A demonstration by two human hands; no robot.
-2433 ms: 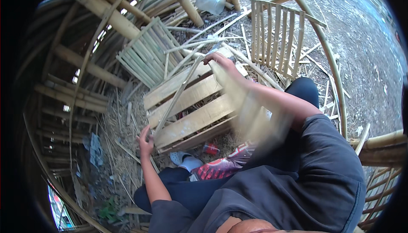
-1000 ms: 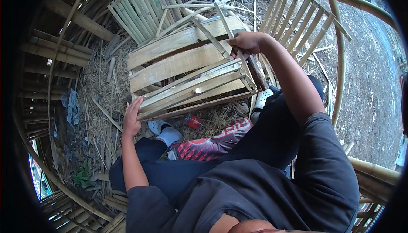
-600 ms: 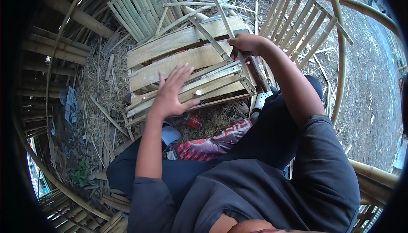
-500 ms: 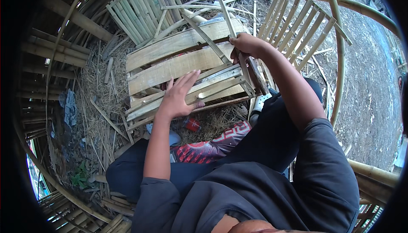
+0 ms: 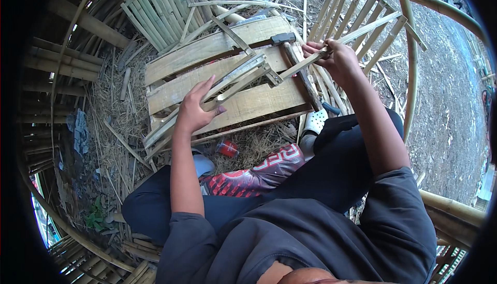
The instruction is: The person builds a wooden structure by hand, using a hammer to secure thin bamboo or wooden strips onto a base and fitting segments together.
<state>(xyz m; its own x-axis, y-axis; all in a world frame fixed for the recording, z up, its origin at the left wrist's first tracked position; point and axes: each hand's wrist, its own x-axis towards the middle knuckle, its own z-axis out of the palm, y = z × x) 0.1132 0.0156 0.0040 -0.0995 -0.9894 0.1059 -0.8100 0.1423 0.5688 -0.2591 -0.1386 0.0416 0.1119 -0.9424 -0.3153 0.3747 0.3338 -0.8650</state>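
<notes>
A joined piece of bamboo strips (image 5: 235, 79) lies slanted over a low table of wooden planks (image 5: 171, 97). My left hand (image 5: 192, 109) rests against its long strips, thumb and fingers stretched apart. My right hand (image 5: 339, 61) closes around a bamboo crosspiece (image 5: 365, 29) that runs from the joined corner up to the right, held above the table's right end. Beneath that crosspiece a hammer (image 5: 310, 90) lies on the planks, its dark head (image 5: 283, 38) toward the far side. Another short strip (image 5: 232, 33) sticks up from the same corner.
A slatted bamboo panel (image 5: 165, 15) leans beyond the table, and a slatted bamboo rack (image 5: 357, 15) stands at far right beside a curved bamboo pole (image 5: 412, 66). Straw and loose strips litter the ground. A red packet (image 5: 228, 148) lies by my feet, near a printed cloth (image 5: 253, 178).
The joined bamboo piece has turned and tilted; its crosspiece now slants right instead of standing nearly upright. My right hand has moved right, uncovering the hammer's head. My left hand has shifted slightly left.
</notes>
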